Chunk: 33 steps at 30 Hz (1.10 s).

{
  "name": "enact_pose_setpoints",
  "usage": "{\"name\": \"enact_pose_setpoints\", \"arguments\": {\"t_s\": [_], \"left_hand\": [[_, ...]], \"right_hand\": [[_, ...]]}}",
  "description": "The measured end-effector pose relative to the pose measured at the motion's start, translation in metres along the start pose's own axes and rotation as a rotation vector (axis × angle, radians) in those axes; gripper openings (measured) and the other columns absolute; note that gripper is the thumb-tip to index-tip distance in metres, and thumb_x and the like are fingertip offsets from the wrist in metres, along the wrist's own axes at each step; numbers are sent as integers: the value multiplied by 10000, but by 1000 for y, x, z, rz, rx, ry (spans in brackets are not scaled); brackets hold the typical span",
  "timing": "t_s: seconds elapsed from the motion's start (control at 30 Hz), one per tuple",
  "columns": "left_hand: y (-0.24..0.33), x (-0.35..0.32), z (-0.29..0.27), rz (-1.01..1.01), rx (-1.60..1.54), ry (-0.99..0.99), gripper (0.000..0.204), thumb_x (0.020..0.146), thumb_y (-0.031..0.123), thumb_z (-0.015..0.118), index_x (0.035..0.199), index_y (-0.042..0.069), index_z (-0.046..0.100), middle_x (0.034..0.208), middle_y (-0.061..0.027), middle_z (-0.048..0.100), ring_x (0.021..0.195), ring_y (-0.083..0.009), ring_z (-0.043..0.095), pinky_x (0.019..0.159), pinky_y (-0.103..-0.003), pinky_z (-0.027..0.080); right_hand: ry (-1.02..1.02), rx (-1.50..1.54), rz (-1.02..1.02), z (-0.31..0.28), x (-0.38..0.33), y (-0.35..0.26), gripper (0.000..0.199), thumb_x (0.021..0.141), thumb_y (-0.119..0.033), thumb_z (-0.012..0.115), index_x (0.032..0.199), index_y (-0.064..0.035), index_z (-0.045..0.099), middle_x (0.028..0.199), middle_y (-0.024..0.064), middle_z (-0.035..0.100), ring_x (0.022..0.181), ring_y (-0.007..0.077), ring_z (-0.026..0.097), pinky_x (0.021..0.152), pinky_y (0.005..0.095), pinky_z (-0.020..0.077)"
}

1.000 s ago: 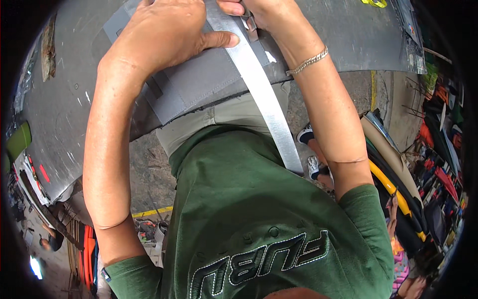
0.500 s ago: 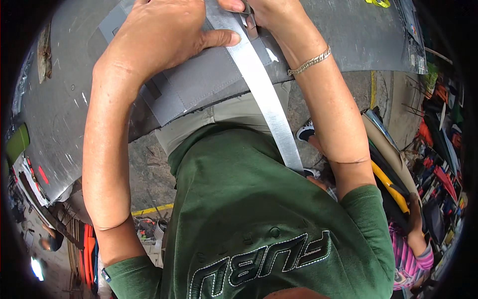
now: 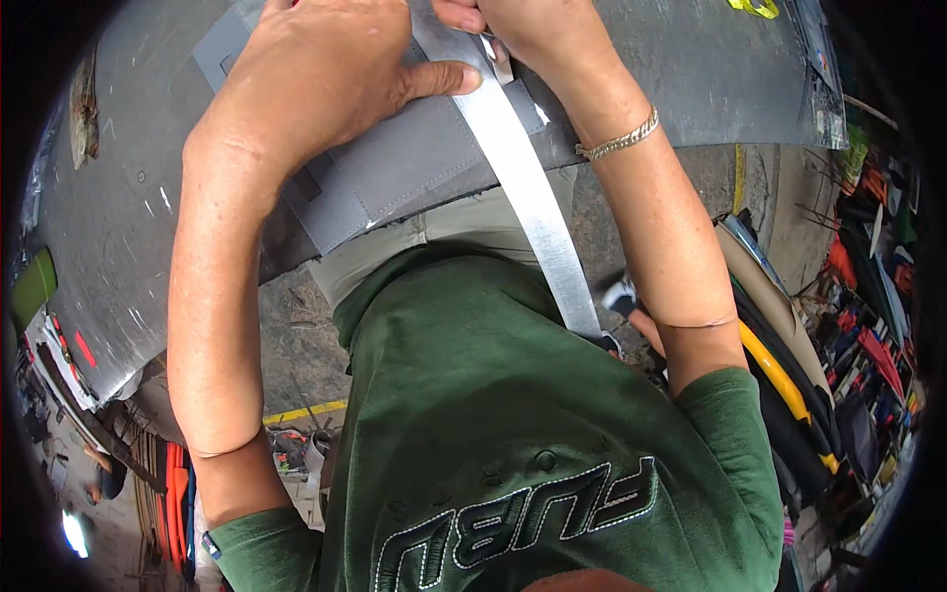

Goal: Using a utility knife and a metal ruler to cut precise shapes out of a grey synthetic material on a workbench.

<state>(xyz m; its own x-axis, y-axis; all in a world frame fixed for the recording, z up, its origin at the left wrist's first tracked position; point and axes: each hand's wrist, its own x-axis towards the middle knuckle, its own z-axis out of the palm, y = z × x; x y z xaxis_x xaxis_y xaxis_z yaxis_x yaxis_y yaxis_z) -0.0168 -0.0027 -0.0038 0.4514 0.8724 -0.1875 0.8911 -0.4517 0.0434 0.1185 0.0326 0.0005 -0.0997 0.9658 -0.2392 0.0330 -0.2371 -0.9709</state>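
Note:
My left hand [image 3: 316,64] lies over a grey fabric panel [image 3: 395,168] with stitched lines. Its thumb is stretched out and presses on a long flat metal straightedge [image 3: 523,197]; the other fingers are mostly hidden or cut off by the top edge. The straightedge runs across the panel, past the table edge and down beside my body. My right hand [image 3: 528,25] is closed close to the straightedge's right side, around a slim shiny metal tool [image 3: 500,61]. Most of this tool is hidden by the hand, so its exact kind is unclear.
The panel lies on a dark, scratched worktable [image 3: 128,247], its near edge at my waist. A yellow item [image 3: 755,8] is on the far right. Rolls of material [image 3: 779,365] and piled coloured scraps [image 3: 878,326] stand at the right. A person's foot [image 3: 621,296] shows on the floor.
My right hand and its tool have shifted very slightly; my left thumb stays on the straightedge. At the lower right, the other person's hand and pink sleeve have mostly gone from view, and the foot has moved.

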Motion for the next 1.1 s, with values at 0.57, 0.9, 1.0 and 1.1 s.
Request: {"name": "enact_pose_setpoints", "arguments": {"t_s": [0.57,0.9,1.0,1.1], "left_hand": [[21,10,-32,-100,13,-212,972,879,558,737,1446,-152,394,1398,-283,477,1338,-411,503,1133,-564,413],[4,10,1,-84,15,-47,1058,853,586,744,1464,-189,363,1565,-334,354,1483,-431,360,1153,-578,372],[-7,9,27,-34,-11,137,1147,811,688,733,1463,-188,382,1580,-315,361,1508,-422,323,1120,-615,390],[-8,8,27,-48,-44,91,1177,800,707,731,1488,-172,355,1598,-307,338,1519,-417,305,1137,-625,359]], "right_hand": [[62,-25,157,12,12,-9,604,1107,-473,427,1404,44,529,621,8,472,402,99,395,374,272,330],[91,-61,-347,-29,-23,-21,488,1055,-293,625,1432,6,539,893,60,645,665,98,603,597,233,483],[86,-554,-705,-91,-25,-12,520,1045,-267,641,1459,18,510,1197,112,710,1144,175,634,1023,300,459],[308,-299,-486,-130,-49,-12,295,992,-124,703,1249,17,672,1149,97,718,1023,203,719,856,321,598]]}}
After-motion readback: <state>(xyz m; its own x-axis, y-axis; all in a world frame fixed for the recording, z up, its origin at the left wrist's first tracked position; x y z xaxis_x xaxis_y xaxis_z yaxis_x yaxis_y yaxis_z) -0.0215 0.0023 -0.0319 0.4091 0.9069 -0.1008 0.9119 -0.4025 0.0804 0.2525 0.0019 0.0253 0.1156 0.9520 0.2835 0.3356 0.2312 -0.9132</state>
